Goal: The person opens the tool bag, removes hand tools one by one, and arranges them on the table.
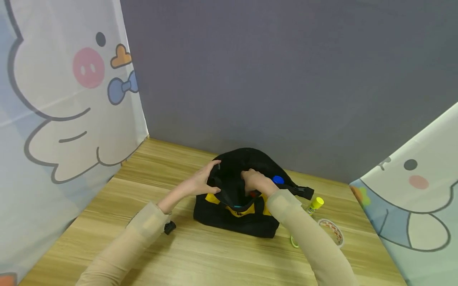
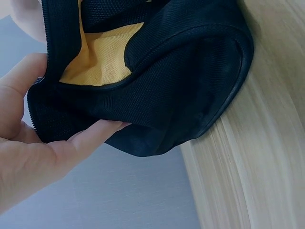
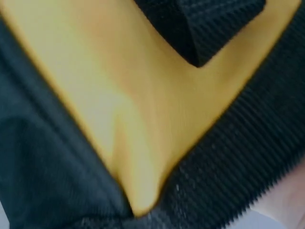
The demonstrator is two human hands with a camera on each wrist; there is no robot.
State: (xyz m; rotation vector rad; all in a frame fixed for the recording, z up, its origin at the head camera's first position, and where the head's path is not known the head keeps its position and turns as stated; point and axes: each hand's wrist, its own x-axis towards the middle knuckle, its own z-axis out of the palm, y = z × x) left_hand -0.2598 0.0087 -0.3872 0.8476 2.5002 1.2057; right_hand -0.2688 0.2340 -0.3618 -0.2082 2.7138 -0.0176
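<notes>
A black and yellow zippered bag [image 1: 236, 224] stands with its mouth open towards me. My left hand [image 1: 202, 180] holds the left edge of the mouth; in the left wrist view its thumb and fingers lie round the zipper edge of the bag [image 2: 167, 90]. My right hand [image 1: 255, 180] reaches down into the mouth, its fingertips hidden inside, so I cannot tell what they hold. Beside that wrist shows a blue round thing [image 1: 278, 180], and below the hand a bit of red. The right wrist view is filled by the yellow panel [image 3: 143, 109] and black webbing.
Right of the bag lie a yellow-capped glue stick [image 1: 315, 205] and a tape roll [image 1: 340, 234]. A pale green ring [image 1: 294, 242] is partly behind my right forearm. Near my left forearm is a small black object [image 1: 169, 227]. A grey wall panel [image 1: 250, 79] stands behind.
</notes>
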